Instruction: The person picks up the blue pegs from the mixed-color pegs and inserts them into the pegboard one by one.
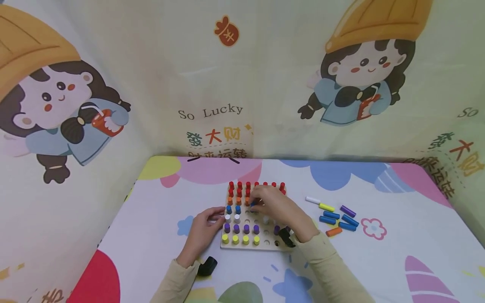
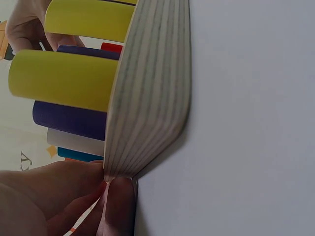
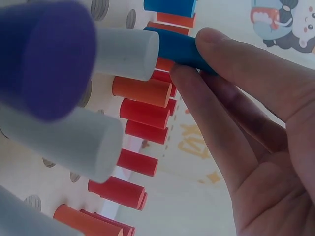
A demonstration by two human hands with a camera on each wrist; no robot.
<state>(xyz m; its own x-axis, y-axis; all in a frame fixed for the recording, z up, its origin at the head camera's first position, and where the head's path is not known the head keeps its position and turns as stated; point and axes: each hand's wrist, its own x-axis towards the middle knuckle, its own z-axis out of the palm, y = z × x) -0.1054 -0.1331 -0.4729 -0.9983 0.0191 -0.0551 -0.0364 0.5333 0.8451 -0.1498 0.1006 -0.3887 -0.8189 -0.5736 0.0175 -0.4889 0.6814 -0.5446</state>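
A wooden pegboard (image 1: pixel 261 248) lies on the table with rows of coloured pegs upright in its holes. My right hand (image 1: pixel 274 206) is over its middle and pinches a blue peg (image 3: pixel 179 48) between thumb and fingers. The peg is tilted, close over the row with two standing blue pegs (image 1: pixel 238 209). My left hand (image 1: pixel 204 229) grips the board's left edge, thumb and fingertips right at the striped side in the left wrist view. Red and orange pegs (image 1: pixel 238 201) fill the far rows; white, purple and yellow pegs (image 1: pixel 235 239) stand nearer.
Right of the board lie loose pegs: several blue ones (image 1: pixel 329 219), a purple peg (image 1: pixel 347 211), an orange peg (image 1: pixel 334 232), a yellow peg (image 1: pixel 326 207) and a white peg (image 1: pixel 312 200). A printed cloth covers the table (image 1: pixel 379 252); patterned curtains hang behind and beside it.
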